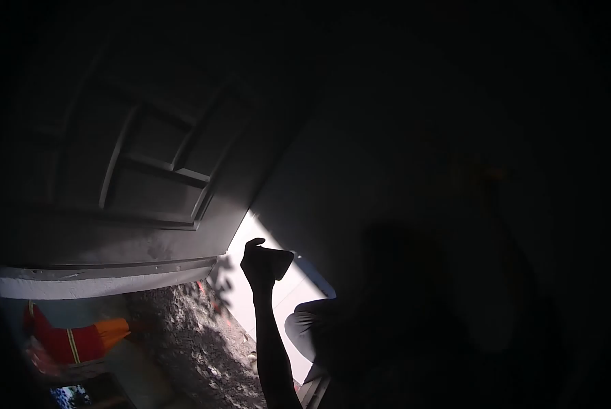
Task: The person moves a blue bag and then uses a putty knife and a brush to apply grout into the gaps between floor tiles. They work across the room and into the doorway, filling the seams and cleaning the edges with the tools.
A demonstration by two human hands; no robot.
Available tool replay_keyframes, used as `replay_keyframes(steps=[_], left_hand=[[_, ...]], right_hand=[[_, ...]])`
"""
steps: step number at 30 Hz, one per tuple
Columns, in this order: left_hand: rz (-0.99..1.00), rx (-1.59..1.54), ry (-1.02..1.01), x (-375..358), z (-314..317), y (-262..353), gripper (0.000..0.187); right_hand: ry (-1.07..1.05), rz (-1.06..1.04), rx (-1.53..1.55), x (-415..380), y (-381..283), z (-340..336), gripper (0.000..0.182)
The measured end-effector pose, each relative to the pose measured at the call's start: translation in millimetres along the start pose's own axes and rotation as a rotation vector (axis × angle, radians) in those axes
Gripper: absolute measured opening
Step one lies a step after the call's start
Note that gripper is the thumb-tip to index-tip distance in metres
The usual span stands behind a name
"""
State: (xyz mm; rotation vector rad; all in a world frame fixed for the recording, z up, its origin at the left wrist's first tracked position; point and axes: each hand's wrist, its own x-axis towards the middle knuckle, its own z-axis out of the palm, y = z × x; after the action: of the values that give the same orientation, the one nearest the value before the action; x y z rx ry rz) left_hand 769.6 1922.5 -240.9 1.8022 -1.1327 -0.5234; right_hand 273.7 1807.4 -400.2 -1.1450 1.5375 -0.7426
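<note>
My left hand [254, 262] shows as a black silhouette against a bright patch of floor, its forearm rising from the bottom edge. Its fingers are closed around a dark, flat-sided block-like object [277, 263]; what it is cannot be made out. The object juts to the right of the hand, near the lit floor's edge. At the right, a faint brownish patch [493, 174] in deep shadow may be my right hand. Its fingers and anything in them are lost in the dark.
A grey panelled door [159, 194] stands at the upper left above a pale sill [101, 285]. Rough ground with debris [196, 341] lies below it. Red and orange cloth with yellow stripes [74, 345] is at lower left. A grey-clothed knee [304, 332] is beside my forearm.
</note>
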Motion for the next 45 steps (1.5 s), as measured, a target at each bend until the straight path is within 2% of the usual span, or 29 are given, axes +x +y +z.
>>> replay_keyframes(steps=[1,2,4,7,8,9,10,11,12,14,17,22,26,28,33,35,37,38,41,42,44,45], left_hand=[[0.060,0.104,-0.011,27.1,12.8,14.8,0.024],[0.264,0.448,-0.026,48.5,27.4,72.8,0.030],[0.430,0.391,-0.049,110.0,47.8,102.6,0.031],[0.265,0.425,-0.143,188.1,92.1,193.8,0.032],[0.327,0.484,-0.204,217.2,104.6,210.7,0.034],[0.527,0.801,-0.221,256.5,110.6,204.8,0.035],[0.335,0.848,-0.225,291.0,122.1,213.3,0.044],[0.323,0.833,-0.221,318.5,126.9,220.6,0.044],[0.613,1.072,-0.275,344.9,128.7,227.1,0.054],[0.917,1.301,-0.328,385.4,131.9,243.1,0.064],[0.879,1.339,-0.352,425.3,136.5,259.3,0.083],[0.423,1.204,-0.442,476.9,159.9,258.1,0.086],[0.224,1.100,-0.394,490.2,177.1,241.1,0.089],[0.148,1.055,-0.390,493.4,182.1,230.5,0.090],[-0.015,0.958,-0.426,508.8,197.2,200.0,0.093],[-0.069,0.938,-0.470,500.2,202.3,185.6,0.095],[-0.108,0.917,-0.500,490.9,204.5,174.6,0.097],[-0.129,0.913,-0.516,487.9,205.0,169.7,0.097],[-0.220,0.941,-0.598,485.0,204.6,176.2,0.099],[-0.195,0.947,-0.603,488.4,207.0,170.7,0.099],[-0.198,1.025,-0.629,492.5,219.6,152.7,0.097],[-0.178,1.025,-0.637,493.7,226.1,145.1,0.097]], right_hand=[[0.038,0.015,0.024,5.9,8.6,-23.8,0.041],[0.071,0.025,0.048,11.7,11.7,-43.5,0.040],[0.090,0.029,0.088,33.9,16.5,-65.3,0.039],[0.087,0.076,0.135,54.0,21.6,-84.6,0.037],[0.078,0.099,0.130,56.7,14.8,-88.8,0.036],[0.074,0.121,0.137,58.0,10.2,-93.3,0.036],[0.089,0.144,0.129,62.7,5.1,-103.4,0.035],[0.090,0.162,0.124,65.8,0.2,-108.2,0.035],[0.094,0.181,0.117,67.7,-5.8,-117.5,0.034],[0.094,0.209,0.118,68.1,-18.6,-132.3,0.033],[0.077,0.192,0.121,71.8,-43.1,-136.9,0.032],[-0.017,0.094,0.156,98.2,-82.0,-101.2,0.031],[-0.127,-0.016,0.185,107.0,-95.4,-53.6,0.031],[-0.153,-0.036,0.162,103.7,-135.4,-44.1,0.031],[-0.173,0.019,0.170,138.5,-283.1,-29.0,0.025],[-0.137,0.142,0.033,158.6,-345.2,-27.8,0.024],[-0.136,0.196,-0.036,200.5,-335.4,-34.2,0.023],[-0.136,0.106,-0.011,220.4,-334.1,-37.5,0.024],[-0.147,0.110,-0.011,259.3,-338.9,-52.8,0.025],[-0.153,-0.264,-0.539,268.9,-314.3,-80.3,0.026],[-0.120,-0.220,-0.887,260.1,-310.1,-121.5,0.030],[-0.035,0.103,-0.675,248.8,-309.8,-146.0,0.034]])
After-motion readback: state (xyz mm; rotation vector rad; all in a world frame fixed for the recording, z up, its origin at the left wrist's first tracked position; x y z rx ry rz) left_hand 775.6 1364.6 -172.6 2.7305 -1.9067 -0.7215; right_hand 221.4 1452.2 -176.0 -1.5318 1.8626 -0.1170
